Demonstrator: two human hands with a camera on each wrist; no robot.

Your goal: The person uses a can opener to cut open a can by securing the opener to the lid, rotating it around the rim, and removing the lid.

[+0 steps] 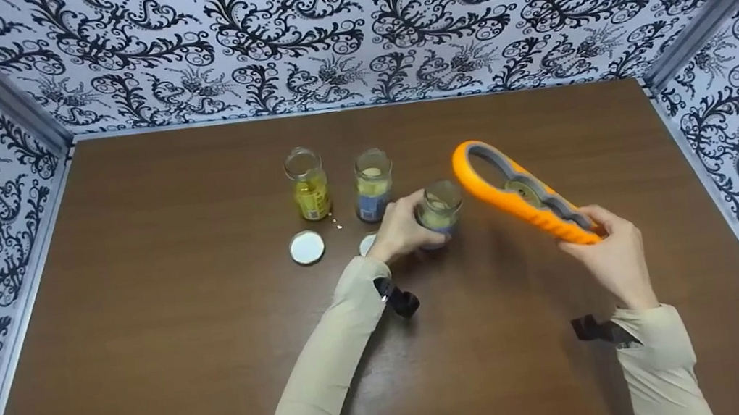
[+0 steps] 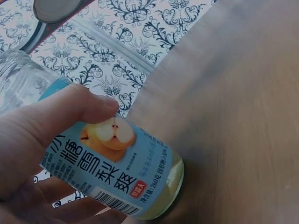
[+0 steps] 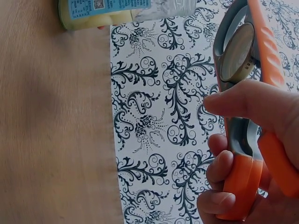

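My left hand [image 1: 404,228] grips a glass jar [image 2: 112,158] with a blue label that pictures a pear. The jar's mouth is uncovered, and pale contents show near its bottom. To the right, my right hand [image 1: 615,255] holds an orange and grey jar opener [image 1: 521,196] by its handles, above the table. A round metal lid [image 3: 238,52] sits between the opener's arms. Left of the held jar stands another uncovered jar [image 1: 373,185] with a blue label. Farther left is an uncovered jar with yellow contents [image 1: 310,190].
A white-faced lid [image 1: 307,247] lies on the brown table [image 1: 171,303] before the yellow jar. Another lid [image 1: 367,244] is partly covered by my left hand. Small pale crumbs [image 1: 337,224] lie near the jars. Patterned panels [image 1: 343,28] border the table's back and sides.
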